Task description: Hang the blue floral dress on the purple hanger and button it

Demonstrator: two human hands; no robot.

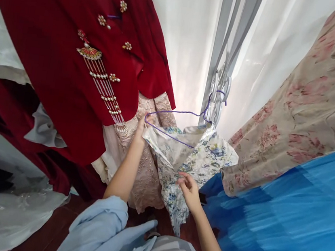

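A white blouse [213,153] with a blue, green and yellow floral print hangs by one shoulder from a purple wire hanger [181,112]. The hanger's hook goes through white scrolled metalwork [218,103]. At the hanger's left end, my left hand [145,123] is closed on the blouse's other shoulder; its fingertips are partly hidden by fabric. That end of the hanger lies within the neckline. My right hand [189,188] is at the front of the blouse, below the V of the neck, its fingers loosely bent and apart, close to or touching the cloth.
To the left hangs a dark red jacket [61,71] with beaded brooches, over a pink embroidered skirt [145,180]. On the right are a beige floral garment [298,105] and a blue layered skirt [278,220]. White curtains [187,34] hang behind a grey metal post [225,26].
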